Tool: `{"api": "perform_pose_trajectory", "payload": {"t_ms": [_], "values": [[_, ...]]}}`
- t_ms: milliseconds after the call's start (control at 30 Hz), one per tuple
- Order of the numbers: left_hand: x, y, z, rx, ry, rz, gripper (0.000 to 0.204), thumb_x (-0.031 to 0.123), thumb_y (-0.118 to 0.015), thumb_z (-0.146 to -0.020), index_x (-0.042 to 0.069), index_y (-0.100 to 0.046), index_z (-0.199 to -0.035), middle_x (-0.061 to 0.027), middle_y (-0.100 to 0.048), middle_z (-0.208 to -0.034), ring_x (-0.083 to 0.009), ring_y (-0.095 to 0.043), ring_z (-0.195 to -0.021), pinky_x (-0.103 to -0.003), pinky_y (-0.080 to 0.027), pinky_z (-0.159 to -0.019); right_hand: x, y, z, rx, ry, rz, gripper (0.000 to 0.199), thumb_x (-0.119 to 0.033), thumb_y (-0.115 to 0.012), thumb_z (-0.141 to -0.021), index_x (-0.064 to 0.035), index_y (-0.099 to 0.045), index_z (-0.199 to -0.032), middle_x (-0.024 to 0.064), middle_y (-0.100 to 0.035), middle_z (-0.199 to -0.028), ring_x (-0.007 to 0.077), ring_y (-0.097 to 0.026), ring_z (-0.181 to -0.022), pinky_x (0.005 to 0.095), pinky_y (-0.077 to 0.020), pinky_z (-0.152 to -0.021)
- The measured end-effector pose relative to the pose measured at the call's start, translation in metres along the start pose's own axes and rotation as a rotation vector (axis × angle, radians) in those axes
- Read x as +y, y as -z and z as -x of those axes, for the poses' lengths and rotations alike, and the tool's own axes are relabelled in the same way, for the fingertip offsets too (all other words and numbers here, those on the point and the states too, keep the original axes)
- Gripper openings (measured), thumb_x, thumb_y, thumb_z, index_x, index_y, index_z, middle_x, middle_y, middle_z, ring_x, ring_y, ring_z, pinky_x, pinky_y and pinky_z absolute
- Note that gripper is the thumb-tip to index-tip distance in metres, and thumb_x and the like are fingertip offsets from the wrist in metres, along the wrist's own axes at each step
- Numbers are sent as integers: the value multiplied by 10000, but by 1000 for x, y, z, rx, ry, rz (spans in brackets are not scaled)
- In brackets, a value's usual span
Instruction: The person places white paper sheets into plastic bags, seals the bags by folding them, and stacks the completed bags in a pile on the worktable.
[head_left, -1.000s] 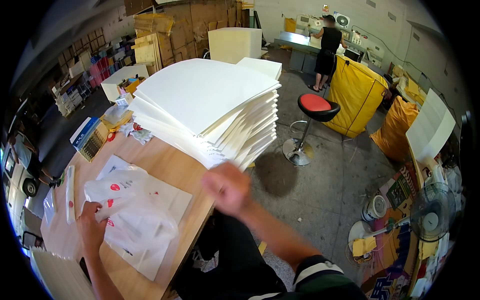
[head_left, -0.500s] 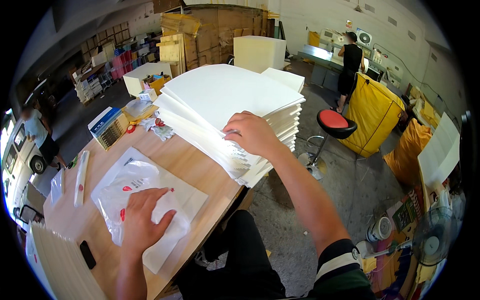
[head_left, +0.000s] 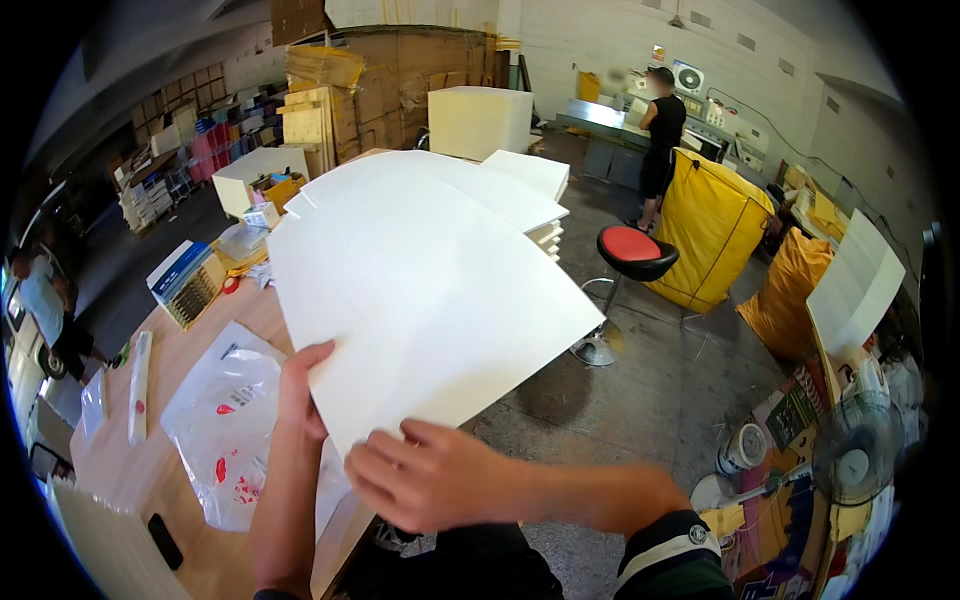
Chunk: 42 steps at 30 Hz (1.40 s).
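A large white sheet (head_left: 430, 290) is lifted at its near end and hides most of the paper stack (head_left: 552, 238) behind it. My left hand (head_left: 307, 388) grips the sheet's left edge, its thumb on top and the fingers underneath. At the near corner, my right hand (head_left: 425, 475) is closed on the sheet's edge, fingers curled over it. Under and left of my left forearm lies a clear plastic bag (head_left: 222, 425) with red prints, flat on the wooden table (head_left: 190, 345).
On the table sit a blue-and-white box (head_left: 187, 280), a dark phone (head_left: 165, 541) and another white stack (head_left: 110, 535) at near left. A red-topped stool (head_left: 637, 247) and yellow bale (head_left: 710, 230) stand right. One person (head_left: 660, 140) works far right; another (head_left: 50, 310) is far left.
My right hand has drawn a sheet off the stack's top toward me. My left hand has moved from over the plastic bag to the sheet's left edge. The view has shifted slightly.
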<state>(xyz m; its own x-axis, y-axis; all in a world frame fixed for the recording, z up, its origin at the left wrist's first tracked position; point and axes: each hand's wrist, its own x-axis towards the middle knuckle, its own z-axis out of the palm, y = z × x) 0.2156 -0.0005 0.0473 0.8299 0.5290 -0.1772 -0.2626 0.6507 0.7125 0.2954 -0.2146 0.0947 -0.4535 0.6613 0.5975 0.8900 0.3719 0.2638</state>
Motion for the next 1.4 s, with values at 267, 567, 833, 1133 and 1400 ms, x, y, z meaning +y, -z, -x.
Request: {"api": "perform_pose_trajectory", "payload": {"t_ms": [267,567,833,1133,1400], "values": [[-18,46,72,80,-318,-164,635,-2,-564,-780,-44,-388,-1389,-227,-594,-1203,-356,-652,-1012,-447,-583,-825,164,20,151,146,-1140,-297,556,-416,-598,-955,-17,-507,-1331,169,-489,-1354,288,-541,-1168,408,-500,-926],[-19,74,97,36,-308,-296,681,-6,-574,-740,-65,-377,-1390,-239,-572,-1242,-375,-615,-1085,-459,-528,-911,160,-49,181,-134,-1305,-1561,567,-237,-654,-927,-77,-436,-1425,76,-600,-1241,192,-597,-1093,365,-494,-957],[-49,111,128,77,-402,-330,721,-63,-618,-727,-26,-375,-1405,-197,-561,-1287,-343,-558,-1185,-442,-485,-973,96,-29,146,99,-1213,-1726,516,-54,-591,-944,-22,-407,-1425,134,-555,-1344,227,-562,-1202,379,-462,-1009],[-99,143,154,199,-373,-696,588,79,-604,-871,-27,-382,-1406,-185,-559,-1298,-301,-569,-1155,-415,-485,-960,29,-33,160,51,-1292,-1284,391,-92,-555,-966,-3,-500,-1343,117,-651,-1160,174,-623,-1027,346,-503,-892],[-133,100,196,462,-128,-747,466,127,-553,-978,-83,-426,-1374,-214,-542,-1333,-300,-510,-1214,-400,-405,-1041,-42,-66,160,-18,-1195,-1249,411,-210,-508,-1017,-37,-469,-1388,144,-693,-1029,184,-660,-906,338,-526,-836]]}}
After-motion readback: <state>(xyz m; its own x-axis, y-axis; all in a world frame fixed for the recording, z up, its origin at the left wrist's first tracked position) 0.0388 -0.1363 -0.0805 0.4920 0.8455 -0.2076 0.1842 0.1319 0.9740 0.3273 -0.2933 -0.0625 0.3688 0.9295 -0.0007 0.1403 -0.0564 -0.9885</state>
